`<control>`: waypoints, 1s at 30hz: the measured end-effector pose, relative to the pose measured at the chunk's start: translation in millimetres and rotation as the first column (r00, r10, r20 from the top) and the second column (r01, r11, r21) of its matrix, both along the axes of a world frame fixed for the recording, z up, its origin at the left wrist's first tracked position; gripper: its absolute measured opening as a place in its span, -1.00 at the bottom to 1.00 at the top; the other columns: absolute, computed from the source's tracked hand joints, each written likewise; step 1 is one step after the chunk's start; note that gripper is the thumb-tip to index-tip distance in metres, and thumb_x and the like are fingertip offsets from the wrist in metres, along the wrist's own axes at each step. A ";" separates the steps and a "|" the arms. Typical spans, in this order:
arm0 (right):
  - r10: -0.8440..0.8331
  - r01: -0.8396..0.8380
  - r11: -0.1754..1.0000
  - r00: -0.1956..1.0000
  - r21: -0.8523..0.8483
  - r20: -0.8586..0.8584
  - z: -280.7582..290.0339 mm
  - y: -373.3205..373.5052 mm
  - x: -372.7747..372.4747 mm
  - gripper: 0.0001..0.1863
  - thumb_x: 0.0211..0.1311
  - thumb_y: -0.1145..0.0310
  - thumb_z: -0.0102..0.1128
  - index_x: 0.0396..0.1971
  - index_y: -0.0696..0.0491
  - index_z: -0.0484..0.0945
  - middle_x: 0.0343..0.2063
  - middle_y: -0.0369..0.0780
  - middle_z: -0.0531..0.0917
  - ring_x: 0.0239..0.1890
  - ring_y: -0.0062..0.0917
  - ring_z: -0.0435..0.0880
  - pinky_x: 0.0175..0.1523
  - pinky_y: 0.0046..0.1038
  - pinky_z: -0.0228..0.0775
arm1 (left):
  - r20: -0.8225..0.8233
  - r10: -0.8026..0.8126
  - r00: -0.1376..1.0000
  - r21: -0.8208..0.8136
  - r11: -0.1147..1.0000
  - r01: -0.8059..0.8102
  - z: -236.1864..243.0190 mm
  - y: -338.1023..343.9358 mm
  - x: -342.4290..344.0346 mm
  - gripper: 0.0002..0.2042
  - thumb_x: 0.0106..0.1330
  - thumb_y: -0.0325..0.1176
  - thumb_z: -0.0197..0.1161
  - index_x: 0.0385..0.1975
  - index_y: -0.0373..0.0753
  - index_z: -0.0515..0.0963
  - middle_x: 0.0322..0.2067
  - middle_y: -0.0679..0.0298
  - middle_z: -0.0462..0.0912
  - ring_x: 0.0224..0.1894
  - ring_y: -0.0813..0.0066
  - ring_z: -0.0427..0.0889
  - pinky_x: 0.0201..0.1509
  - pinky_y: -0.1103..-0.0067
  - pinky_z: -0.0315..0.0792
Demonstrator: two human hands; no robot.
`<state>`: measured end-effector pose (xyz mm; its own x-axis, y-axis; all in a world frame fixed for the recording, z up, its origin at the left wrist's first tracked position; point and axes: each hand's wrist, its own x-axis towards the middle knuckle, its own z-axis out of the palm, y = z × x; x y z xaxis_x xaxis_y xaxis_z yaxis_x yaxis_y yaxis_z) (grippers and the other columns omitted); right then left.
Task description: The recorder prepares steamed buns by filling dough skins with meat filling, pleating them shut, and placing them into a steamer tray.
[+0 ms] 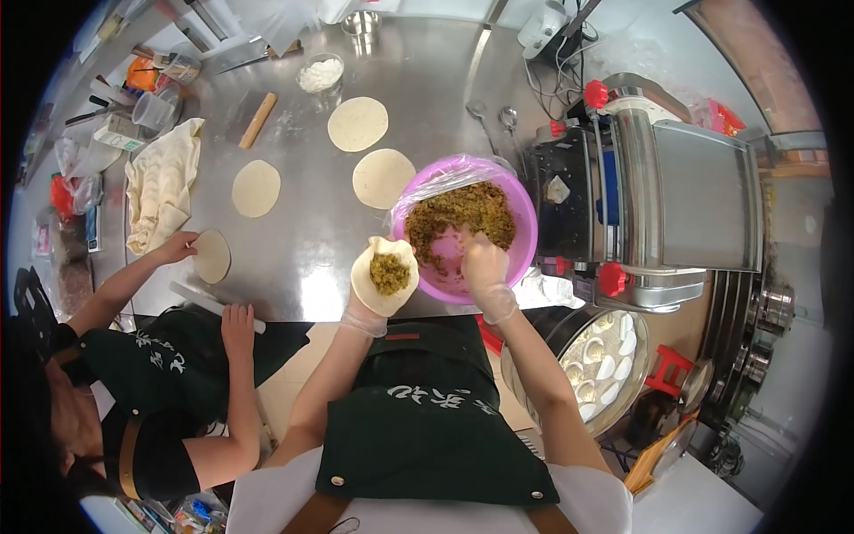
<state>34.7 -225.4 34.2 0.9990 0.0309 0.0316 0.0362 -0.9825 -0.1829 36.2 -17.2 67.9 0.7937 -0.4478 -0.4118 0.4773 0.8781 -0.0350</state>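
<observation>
My left hand (361,311), in a clear plastic glove, cups a round dough wrapper (363,283) from below near the table's front edge. A mound of chopped yellow-green filling (389,274) lies on the wrapper, whose edges curl up around it. Also gloved, my right hand (485,269) reaches into the pink bowl (527,214) with its fingers closed. Whatever they hold is hidden from this view. Loose filling (471,206) lines the far side of the bowl, and the pink bottom shows through nearby. Cling film (449,178) covers part of the far rim.
Flat dough rounds (358,125) lie on the steel table (302,222). At left, a co-worker's hands (182,247) hold a dough round and a white rolling pin (216,307). A dough-rolling machine (663,196) stands right. Below it, a round tray (569,356) holds several filled dough pieces.
</observation>
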 end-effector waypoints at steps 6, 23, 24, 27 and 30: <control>0.286 -0.290 0.946 0.957 -0.145 -0.050 -7.1 1.2 17.7 -0.55 0.05 0.49 0.18 0.03 0.12 0.57 -0.51 -0.18 0.61 -0.58 -0.34 0.68 -0.50 -0.31 0.53 | 0.019 0.063 0.998 -0.098 0.993 -0.061 -23.5 0.6 -6.0 -0.77 0.50 -0.16 -0.03 -0.31 -0.12 0.49 -0.34 0.30 0.50 -0.24 0.35 0.51 -0.13 0.40 0.45; 0.370 -0.359 0.919 0.928 -0.161 0.044 -9.6 17.0 -13.9 -0.64 0.10 0.41 0.12 -0.05 0.09 0.56 -0.56 -0.24 0.59 -0.59 -0.44 0.68 -0.57 -0.39 0.50 | 0.055 0.100 0.993 -0.084 0.992 -0.095 -50.4 7.1 -11.5 -0.77 0.51 -0.19 -0.02 -0.09 -0.17 0.48 -0.12 0.21 0.57 0.00 0.28 0.57 0.11 0.34 0.49; 0.366 -0.362 0.915 0.931 -0.179 -0.012 -9.1 10.4 -16.3 -0.60 0.11 0.41 0.12 0.00 0.07 0.53 -0.57 -0.26 0.59 -0.59 -0.45 0.68 -0.58 -0.40 0.49 | -0.030 0.129 0.991 0.081 0.989 -0.126 -51.0 7.6 -13.2 -0.77 0.51 -0.19 -0.02 -0.09 -0.18 0.48 -0.12 0.21 0.58 0.00 0.28 0.58 0.11 0.34 0.49; 0.290 -0.294 0.931 0.956 -0.218 -0.049 18.0 6.6 -12.4 -0.64 0.12 0.41 0.11 -0.03 0.04 0.55 -0.59 -0.28 0.58 -0.59 -0.47 0.68 -0.60 -0.41 0.48 | -0.073 0.128 0.989 0.078 0.989 -0.122 -41.9 9.3 -15.6 -0.75 0.50 -0.14 0.01 -0.17 -0.16 0.51 -0.17 0.22 0.62 -0.09 0.25 0.63 -0.03 0.29 0.57; 0.246 -0.221 0.956 0.963 -0.193 0.113 9.7 16.2 3.5 -0.69 0.12 0.44 0.11 -0.10 0.03 0.58 -0.58 -0.28 0.57 -0.60 -0.48 0.66 -0.60 -0.41 0.46 | 0.005 0.061 0.998 -0.113 0.992 -0.060 -30.3 2.9 -19.9 -0.70 0.51 -0.11 -0.02 -0.08 -0.20 0.51 -0.11 0.16 0.63 -0.03 0.19 0.62 0.02 0.27 0.56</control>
<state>38.2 -209.1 43.8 0.9501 0.2799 0.1379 0.2805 -0.9597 0.0152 16.3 -14.3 37.7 0.8240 -0.4421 -0.3543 0.4241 0.8960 -0.1317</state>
